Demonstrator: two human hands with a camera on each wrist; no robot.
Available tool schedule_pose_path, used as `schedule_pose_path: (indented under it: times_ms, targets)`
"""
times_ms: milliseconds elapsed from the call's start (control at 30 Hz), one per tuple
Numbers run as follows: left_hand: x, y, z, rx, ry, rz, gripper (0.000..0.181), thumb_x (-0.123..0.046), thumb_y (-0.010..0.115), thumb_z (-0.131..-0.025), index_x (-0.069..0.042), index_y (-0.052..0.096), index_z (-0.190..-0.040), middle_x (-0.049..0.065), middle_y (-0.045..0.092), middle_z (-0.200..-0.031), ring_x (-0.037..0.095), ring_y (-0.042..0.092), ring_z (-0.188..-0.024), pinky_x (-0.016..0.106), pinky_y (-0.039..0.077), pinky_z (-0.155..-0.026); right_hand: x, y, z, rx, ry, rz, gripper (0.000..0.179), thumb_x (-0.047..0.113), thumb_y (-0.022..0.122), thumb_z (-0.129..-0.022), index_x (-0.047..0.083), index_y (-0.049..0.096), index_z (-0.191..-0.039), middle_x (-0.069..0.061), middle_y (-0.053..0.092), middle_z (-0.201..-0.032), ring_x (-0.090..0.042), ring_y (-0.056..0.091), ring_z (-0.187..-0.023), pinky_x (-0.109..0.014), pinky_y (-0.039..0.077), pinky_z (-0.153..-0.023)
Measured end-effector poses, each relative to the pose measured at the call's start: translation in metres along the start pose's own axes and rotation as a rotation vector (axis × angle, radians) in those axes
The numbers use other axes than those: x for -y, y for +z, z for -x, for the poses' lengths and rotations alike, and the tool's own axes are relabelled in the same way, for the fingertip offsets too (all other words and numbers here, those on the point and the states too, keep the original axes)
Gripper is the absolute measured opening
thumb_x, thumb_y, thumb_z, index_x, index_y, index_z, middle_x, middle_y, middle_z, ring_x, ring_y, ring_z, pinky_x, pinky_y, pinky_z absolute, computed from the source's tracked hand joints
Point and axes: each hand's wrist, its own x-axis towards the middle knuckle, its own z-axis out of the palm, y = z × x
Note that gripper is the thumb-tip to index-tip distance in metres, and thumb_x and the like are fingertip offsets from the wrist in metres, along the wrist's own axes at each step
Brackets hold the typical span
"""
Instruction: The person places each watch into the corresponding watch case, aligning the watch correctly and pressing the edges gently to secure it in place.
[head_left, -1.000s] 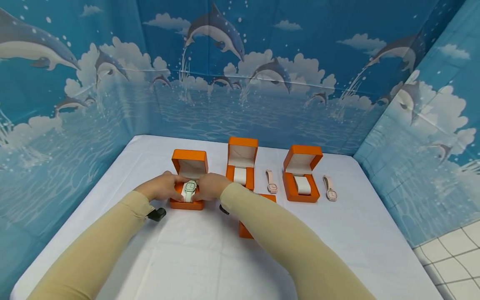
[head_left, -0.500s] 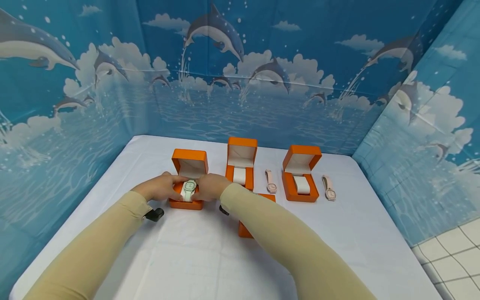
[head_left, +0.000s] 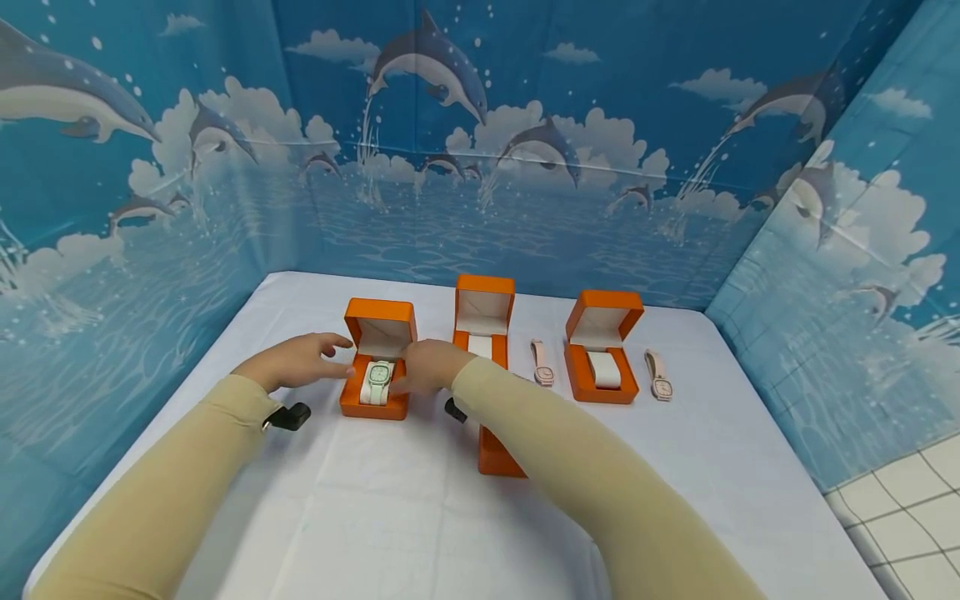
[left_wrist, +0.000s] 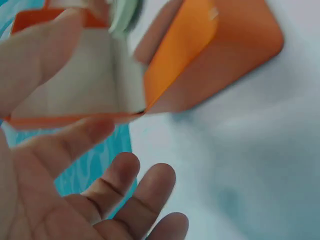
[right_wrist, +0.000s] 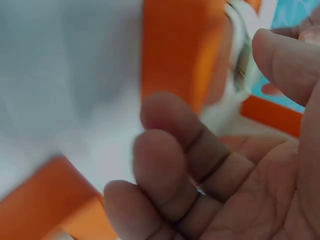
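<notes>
A pale green-white wristwatch (head_left: 379, 374) sits on the white cushion inside the open orange watch box (head_left: 380, 309) at the left of the table. My left hand (head_left: 295, 362) is off to the box's left side, fingers spread and holding nothing. In the left wrist view, the box's lined lid (left_wrist: 80, 75) shows behind its thumb. My right hand (head_left: 431, 367) is at the box's right edge, thumb and fingers apart in the right wrist view. Fingertips overlap the box wall (right_wrist: 175, 55) there; whether they touch it cannot be told. The watch (right_wrist: 243, 65) looks blurred beyond the thumb.
Two more open orange boxes (head_left: 486, 285) (head_left: 604, 394) with white cushions stand to the right. A pink-strapped watch (head_left: 543, 375) lies between them, another pink watch (head_left: 661, 387) farther right. My right forearm partly hides another orange box (head_left: 500, 457). A dolphin-print curtain (head_left: 480, 217) backs the white-covered table.
My left hand has let go of the watch and cushion and moved left, fingers spreading. The right hand has shifted slightly right and up, away from the watch, which stays in the box.
</notes>
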Motion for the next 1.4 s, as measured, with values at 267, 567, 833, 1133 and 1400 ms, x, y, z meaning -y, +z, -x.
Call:
schedule_pose_path:
  times_ms: [267,567,833,1133,1400]
  targets:
    - [0.003,-0.021,0.002,-0.198,-0.079,0.238,0.095,-0.073,0.048,-0.101,-0.007,0.026,-0.167,0.026,0.046,-0.158,0.045,0.053,-0.139,0.064,0.044,-0.115,-0.009,-0.045,0.015,-0.068,0.117,-0.226,0.055,0.059,0.057,-0.104,0.015,0.065,-0.072,0.002,0.054,-0.065,-0.014,0.054,-0.061,-0.029,0.046,-0.063]
    - [-0.019,-0.026,-0.011,-0.241,-0.078,0.315,0.09,-0.072,0.042,-0.103,-0.015,0.02,-0.17,0.023,0.041,-0.164,0.042,0.053,-0.141,0.065,0.039,-0.119,-0.011,-0.056,0.012,-0.262,0.221,-0.309,0.062,0.058,0.043,-0.11,0.015,0.057,-0.152,-0.007,0.069,-0.139,-0.026,0.069,-0.121,-0.042,0.054,-0.109]
    - [-0.027,-0.021,-0.021,-0.256,-0.081,0.296,0.076,-0.063,0.043,-0.108,-0.017,0.032,-0.167,0.019,0.049,-0.16,0.04,0.058,-0.135,0.063,0.044,-0.117,-0.015,-0.043,0.001,-0.283,0.14,-0.494,0.05,0.048,0.044,-0.113,0.023,0.055,-0.154,-0.004,0.074,-0.133,-0.023,0.062,-0.135,-0.043,0.049,-0.116]
    - [-0.027,-0.019,-0.022,-0.229,-0.077,0.302,0.071,-0.062,0.042,-0.109,-0.014,0.043,-0.162,0.016,0.053,-0.155,0.039,0.061,-0.132,0.062,0.043,-0.118,-0.016,-0.04,-0.001,-0.285,0.101,-0.504,0.048,0.046,0.046,-0.113,0.021,0.058,-0.152,-0.001,0.066,-0.148,-0.023,0.058,-0.141,-0.044,0.048,-0.117]
    - [-0.026,-0.019,-0.02,-0.217,-0.072,0.335,0.069,-0.059,0.044,-0.109,-0.014,0.044,-0.161,0.017,0.053,-0.155,0.04,0.06,-0.134,0.06,0.045,-0.116,-0.016,-0.04,0.003,-0.266,0.102,-0.532,0.049,0.048,0.047,-0.112,0.022,0.058,-0.152,0.0,0.066,-0.147,-0.023,0.059,-0.139,-0.043,0.051,-0.114]
